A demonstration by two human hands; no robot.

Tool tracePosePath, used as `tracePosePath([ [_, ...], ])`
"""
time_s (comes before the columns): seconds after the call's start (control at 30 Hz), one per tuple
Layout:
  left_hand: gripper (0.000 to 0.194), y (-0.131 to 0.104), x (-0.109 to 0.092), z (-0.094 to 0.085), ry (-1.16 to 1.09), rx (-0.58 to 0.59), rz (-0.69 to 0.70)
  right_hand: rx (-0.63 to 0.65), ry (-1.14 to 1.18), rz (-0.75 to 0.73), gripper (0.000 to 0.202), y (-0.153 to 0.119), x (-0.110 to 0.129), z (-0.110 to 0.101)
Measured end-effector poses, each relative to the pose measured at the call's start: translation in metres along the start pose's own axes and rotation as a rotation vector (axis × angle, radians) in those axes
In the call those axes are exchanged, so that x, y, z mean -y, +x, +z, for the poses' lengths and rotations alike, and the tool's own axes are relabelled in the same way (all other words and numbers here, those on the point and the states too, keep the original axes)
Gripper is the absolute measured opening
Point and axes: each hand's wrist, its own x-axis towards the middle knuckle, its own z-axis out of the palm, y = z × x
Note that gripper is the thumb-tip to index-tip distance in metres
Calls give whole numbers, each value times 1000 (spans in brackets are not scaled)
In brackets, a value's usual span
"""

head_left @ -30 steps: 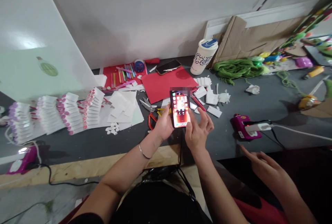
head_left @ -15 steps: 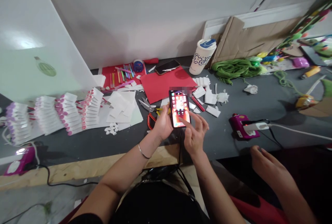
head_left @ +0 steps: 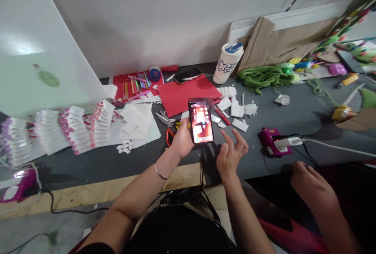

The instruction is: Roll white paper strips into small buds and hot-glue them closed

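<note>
While the dark surface (head_left: pixel 132 166) carries many paper things, a red sheet (head_left: pixel 183 95) lies flat on it, and a patterned cup (head_left: pixel 226 66) stands upright near the wall. The left hand (head_left: pixel 182 141) holds the phone (head_left: pixel 201 124) from its side, above the surface, with the screen lit. The right hand (head_left: pixel 230 156) is empty, fingers spread and slightly bent, apart from the phone. I judge this as a moment of looking at the screen; any touch there needs a steady left hand and one extended right fingertip. Scissors (head_left: pixel 165 120) and, smaller, white scraps (head_left: pixel 240 125) lie nearby.
</note>
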Motion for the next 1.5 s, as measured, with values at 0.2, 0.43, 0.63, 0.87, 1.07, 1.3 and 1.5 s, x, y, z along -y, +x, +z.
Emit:
tracePosePath([
  [0.2, 40, -3, -1, 5, 21, -12, 6, 26, 41, -68, 46, -3, 8, 2],
  [0.43, 37, -4, -2, 9, 20, -26, 17, 35, 41, -99, 44, -2, 11, 2],
  [0.63, 38, -3, -1, 7, 28, -13, 6, 47, 50, -103, 43, 0, 13, 5],
  [0.87, 41, -5, 2, 9, 6, -4, 2, 158, 49, -240, 41, -1, 31, 5],
  [1.07, 38, -6, 2, 8, 23, -24, 26, 92, 37, -212, 45, -1, 33, 2],
  [1.3, 39, -5, 2, 3, 27, 13, 12, 94, -51, -126, 46, -2, 21, 7],
  [1.5, 41, -7, 3, 7, 49, 12, 34, 160, 31, -269, 41, -8, 34, 6],
])
